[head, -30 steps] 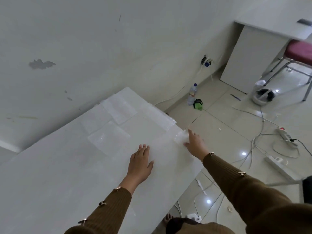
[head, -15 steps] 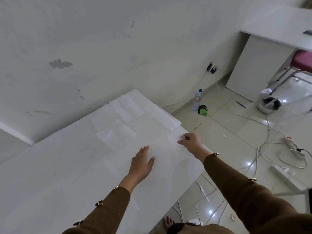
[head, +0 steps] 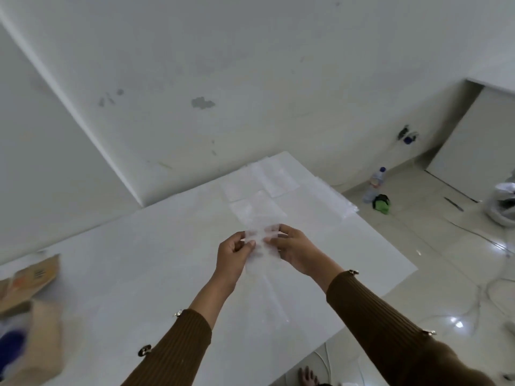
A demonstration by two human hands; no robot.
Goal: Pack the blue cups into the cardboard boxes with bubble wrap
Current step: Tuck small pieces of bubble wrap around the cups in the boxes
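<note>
A clear sheet of bubble wrap hangs above the white table, pinched at its top edge by my left hand and my right hand. More bubble wrap sheets lie flat at the table's far end. At the left edge stand open cardboard boxes, blurred, and a blue cup shows inside the near one.
A folded stack of bubble wrap lies along the table's right far edge. On the tiled floor to the right are a water bottle, a green object, cables and a white cabinet.
Both hands left the table top and came together, lifting a bubble wrap sheet between them. The view swung left, bringing the cardboard boxes into sight.
</note>
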